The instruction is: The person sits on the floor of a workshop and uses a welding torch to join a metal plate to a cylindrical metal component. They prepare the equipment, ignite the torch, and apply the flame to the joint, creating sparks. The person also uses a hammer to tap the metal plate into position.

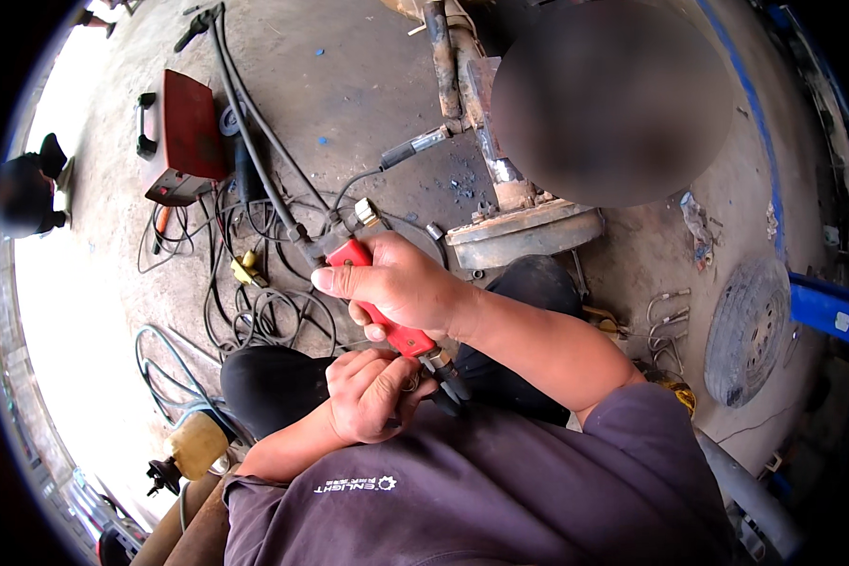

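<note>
A cutting torch with a red handle (401, 337) slants across my lap, its long twin tubes (255, 132) reaching up to an angled dark head (198, 26) at the far left. My right hand (410, 288) is wrapped round the red grip, thumb along its top. Lower down, my left hand (373, 393) is closed at the torch's rear end, beside the metal hose fittings (439, 360); its fingertips are partly hidden. A brass-coloured valve knob (366, 212) sticks out ahead of the grip.
A red machine box (181, 141) stands left, near tangled cables (264, 316) and a yellow clamp (247, 269). Ahead, a rusty axle with a drum (524, 236) has an electrode holder (415, 146) beside it. A wheel (747, 332) stands right. A blurred patch covers the upper right.
</note>
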`<control>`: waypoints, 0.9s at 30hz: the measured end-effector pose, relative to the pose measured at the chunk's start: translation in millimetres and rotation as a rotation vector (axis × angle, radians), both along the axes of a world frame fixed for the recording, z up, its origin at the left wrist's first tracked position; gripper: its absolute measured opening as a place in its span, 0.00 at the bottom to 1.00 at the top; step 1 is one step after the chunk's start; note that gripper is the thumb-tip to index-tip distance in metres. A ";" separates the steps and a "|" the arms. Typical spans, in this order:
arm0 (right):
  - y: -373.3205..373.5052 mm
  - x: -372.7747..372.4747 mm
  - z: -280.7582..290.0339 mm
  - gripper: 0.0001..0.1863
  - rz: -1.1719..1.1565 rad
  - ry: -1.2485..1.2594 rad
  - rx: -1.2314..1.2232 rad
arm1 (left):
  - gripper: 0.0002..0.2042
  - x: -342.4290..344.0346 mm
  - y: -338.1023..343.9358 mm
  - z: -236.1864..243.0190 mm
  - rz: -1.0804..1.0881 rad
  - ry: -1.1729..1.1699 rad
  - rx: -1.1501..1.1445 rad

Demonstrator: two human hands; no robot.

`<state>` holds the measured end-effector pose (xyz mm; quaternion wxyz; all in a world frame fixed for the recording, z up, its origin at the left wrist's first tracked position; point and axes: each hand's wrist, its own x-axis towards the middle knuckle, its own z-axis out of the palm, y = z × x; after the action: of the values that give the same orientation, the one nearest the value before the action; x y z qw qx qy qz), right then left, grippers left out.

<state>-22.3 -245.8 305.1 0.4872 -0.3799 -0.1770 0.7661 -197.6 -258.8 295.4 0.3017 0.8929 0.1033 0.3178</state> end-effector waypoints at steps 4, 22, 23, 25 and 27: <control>-2.1 10.7 2.1 0.15 -0.036 -0.039 0.009 | 0.19 2.1 7.9 3.1 -0.056 0.051 0.001; 0.0 1.7 2.3 0.15 -0.008 0.058 0.133 | 0.08 -21.8 96.3 9.3 -0.012 0.615 -0.284; -0.6 1.0 2.0 0.15 0.007 0.085 0.148 | 0.06 -22.6 93.6 5.4 -0.009 0.677 -0.166; 0.4 -1.4 1.3 0.14 0.019 0.059 0.170 | 0.07 -22.3 85.2 9.8 -0.009 0.597 -0.275; 0.9 -2.7 -3.9 0.14 -0.038 0.047 0.173 | 0.08 -14.4 78.7 18.1 0.156 0.424 -0.421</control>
<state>-25.0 -245.0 301.2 0.5366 -0.3216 -0.2235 0.7474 -212.0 -180.1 313.5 0.4263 0.8466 0.2958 0.1184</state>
